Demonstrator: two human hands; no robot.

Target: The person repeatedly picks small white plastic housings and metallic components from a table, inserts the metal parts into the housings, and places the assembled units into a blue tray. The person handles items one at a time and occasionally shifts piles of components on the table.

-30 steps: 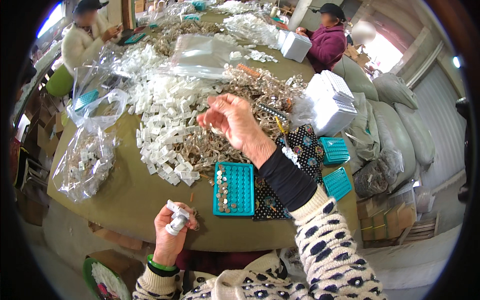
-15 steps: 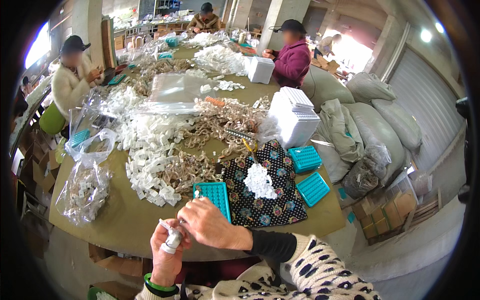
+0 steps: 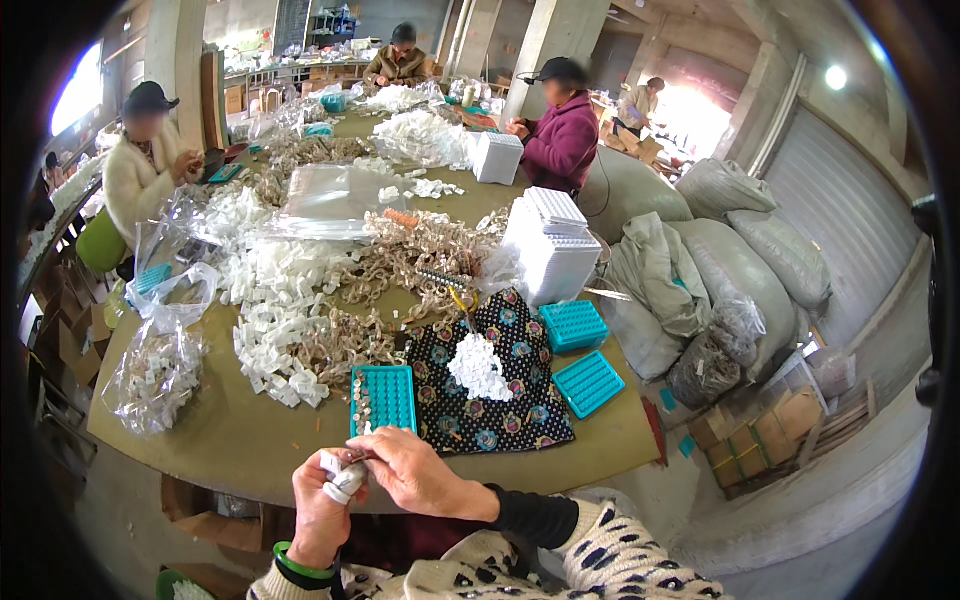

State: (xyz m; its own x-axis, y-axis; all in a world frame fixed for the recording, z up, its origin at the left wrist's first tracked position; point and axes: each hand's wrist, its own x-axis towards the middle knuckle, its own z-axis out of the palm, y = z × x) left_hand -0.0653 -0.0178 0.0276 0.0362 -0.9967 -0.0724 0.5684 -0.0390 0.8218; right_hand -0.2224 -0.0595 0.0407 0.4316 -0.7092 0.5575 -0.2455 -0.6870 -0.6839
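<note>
Left hand: grip closed around a white fitting, rounded at its lower end; the palm-side portion is hidden by the fingers.

Right hand: thumb and fingertips brought together at the fitting's upper end, palm turned away. Whether anything is pinched there cannot be told — the contact is too small and partly covered.

Green bangle: on the left wrist; the sleeve below runs off the lower edge.

Teal tray: at 1 o'clock from the hands, on the worktop; small round discs along its left side, near corner overlapped by the right hand.

Black patterned cloth: at 2 o'clock, beside the tray, bearing a heap of small white pieces; single pieces hard to make out.

Second teal tray: between 2 and 3 o'clock, past the cloth.

White block pile: at 11 o'clock, loose, mixing with brownish translucent strips at 12 — individual strips indistinct.

Clear plastic bag: at 10 o'clock, filled, contents blurred by the film.
</note>
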